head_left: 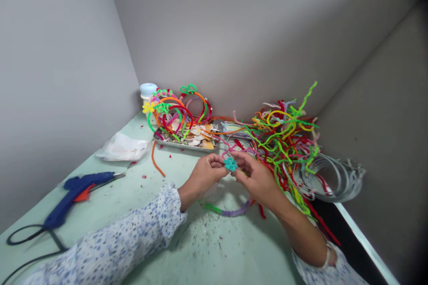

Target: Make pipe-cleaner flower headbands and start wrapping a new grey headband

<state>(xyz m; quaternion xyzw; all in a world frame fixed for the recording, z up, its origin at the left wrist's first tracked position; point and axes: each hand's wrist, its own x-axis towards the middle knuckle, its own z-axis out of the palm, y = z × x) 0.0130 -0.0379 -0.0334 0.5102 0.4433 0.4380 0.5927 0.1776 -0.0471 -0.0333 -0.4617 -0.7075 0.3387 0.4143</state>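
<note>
A small turquoise pipe-cleaner flower [230,164] is pinched between my two hands, above the middle of the table. My left hand [207,173] grips its left side with thumb and fingers closed. On the other side, my right hand [257,178] holds the flower's right edge, fingers bent around it. Below the hands lies a curved headband [230,213] wrapped in green and purple pipe cleaner, its far part hidden by my right hand. Thin wire loops [241,141] and pink pipe cleaner show just behind my fingers.
A metal tray [187,145] of shells and sequins carries several colourful headbands [177,111]. To the right are a heap of pipe cleaners [287,129] and bare grey headbands [341,182]. A blue glue gun [73,196], plastic bag [123,147] and white jar [148,91] are left.
</note>
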